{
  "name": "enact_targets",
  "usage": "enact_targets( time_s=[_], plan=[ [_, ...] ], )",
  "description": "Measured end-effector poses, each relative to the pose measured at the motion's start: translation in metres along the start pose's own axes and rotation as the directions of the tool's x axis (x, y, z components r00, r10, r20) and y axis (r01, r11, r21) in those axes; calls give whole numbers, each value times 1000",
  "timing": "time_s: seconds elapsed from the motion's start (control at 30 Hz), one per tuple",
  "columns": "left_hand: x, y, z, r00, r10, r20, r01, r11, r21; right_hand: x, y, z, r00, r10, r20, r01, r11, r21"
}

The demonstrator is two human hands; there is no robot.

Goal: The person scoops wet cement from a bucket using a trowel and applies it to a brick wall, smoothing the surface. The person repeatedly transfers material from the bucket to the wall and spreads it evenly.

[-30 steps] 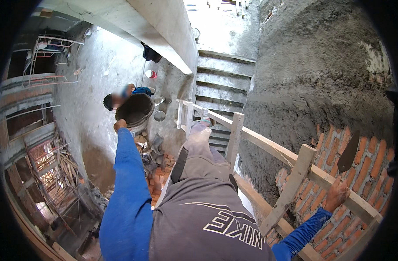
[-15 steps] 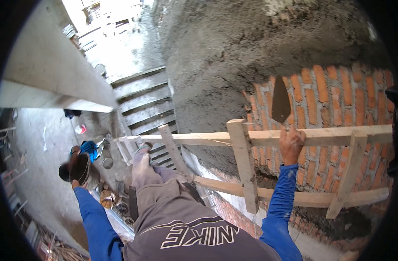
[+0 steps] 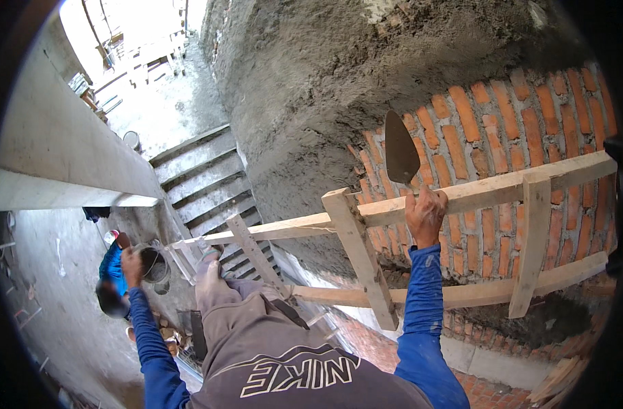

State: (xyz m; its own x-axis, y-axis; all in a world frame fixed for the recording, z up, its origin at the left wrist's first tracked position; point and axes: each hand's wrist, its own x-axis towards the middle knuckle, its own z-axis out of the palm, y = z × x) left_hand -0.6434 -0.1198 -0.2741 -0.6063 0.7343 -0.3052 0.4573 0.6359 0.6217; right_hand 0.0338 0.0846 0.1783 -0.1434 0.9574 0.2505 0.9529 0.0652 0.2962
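Note:
My right hand grips the handle of a pointed trowel, its blade up against the brick wall. The hand rests by the upper wooden rail. At lower left, my left hand is closed at the rim of a dark bucket; its fingers are partly hidden. Just below, a co-worker in blue stands on the floor, with what looks like their hand raised near mine. The wall is partly covered in wet grey mortar.
A wooden upright joins the upper rail to a lower rail. Concrete steps lie beyond my feet. A large concrete beam crosses at left, above the floor. Another bucket stands on the floor.
My left hand and the bucket have moved slightly to the right and up, and the bucket looks smaller. The trowel stays in my right hand. The whole view has turned a little.

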Motion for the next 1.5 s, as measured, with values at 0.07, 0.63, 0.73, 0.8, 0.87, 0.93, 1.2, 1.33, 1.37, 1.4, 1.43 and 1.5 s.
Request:
enact_targets(
  time_s=[0.07, 0.63, 0.73, 0.8, 0.87, 0.93, 1.2, 1.33, 1.37, 1.4, 1.43, 1.5],
  plan=[
    [-29, 101, 36, 921, 330, 208, -268, 922, -278, 0, 1, 0, 1000, -27, -9, 27, 1000, -15],
    [-240, 507, 158, 142, 945, 295, -864, 264, -429, -223, -29, 5, 834, 510, -209, -376, 804, 460],
    [-243, 506, 163, 152, 940, 306, -865, 276, -419, -248, -30, 14, 750, 656, -87, -486, 635, 600],
    [-242, 507, 161, 150, 934, 325, -862, 285, -419, -259, -29, 32, 745, 661, -90, -523, 662, 537],
    [-241, 508, 158, 142, 933, 330, -868, 277, -412, -268, -31, 57, 741, 667, -73, -555, 671, 492],
    [-240, 510, 155, 131, 922, 365, -872, 282, -401, -272, -30, 84, 727, 685, -57, -591, 665, 458],
    [-235, 509, 159, 100, 912, 397, -910, 245, -334, -254, -23, 136, 659, 750, -60, -509, 503, 698],
    [-226, 510, 177, 48, 969, 244, -930, 132, -342, -247, -7, 109, 506, 862, -6, -705, 417, 574],
    [-223, 510, 181, 105, 949, 298, -823, 251, -509, -245, -3, 99, 516, 806, -291, -649, 589, 481],
    [-221, 504, 180, 48, 994, 99, -892, 87, -444, -255, 0, 82, 510, 814, -276, -668, 578, 468],
    [-219, 506, 183, 179, 936, 304, -684, 341, -645, -254, 21, 59, 615, 773, -155, -631, 600, 491],
    [-221, 504, 183, 72, 974, 213, -804, 183, -566, -267, 17, 15, 660, 706, -256, -616, 704, 352]
  ],
)
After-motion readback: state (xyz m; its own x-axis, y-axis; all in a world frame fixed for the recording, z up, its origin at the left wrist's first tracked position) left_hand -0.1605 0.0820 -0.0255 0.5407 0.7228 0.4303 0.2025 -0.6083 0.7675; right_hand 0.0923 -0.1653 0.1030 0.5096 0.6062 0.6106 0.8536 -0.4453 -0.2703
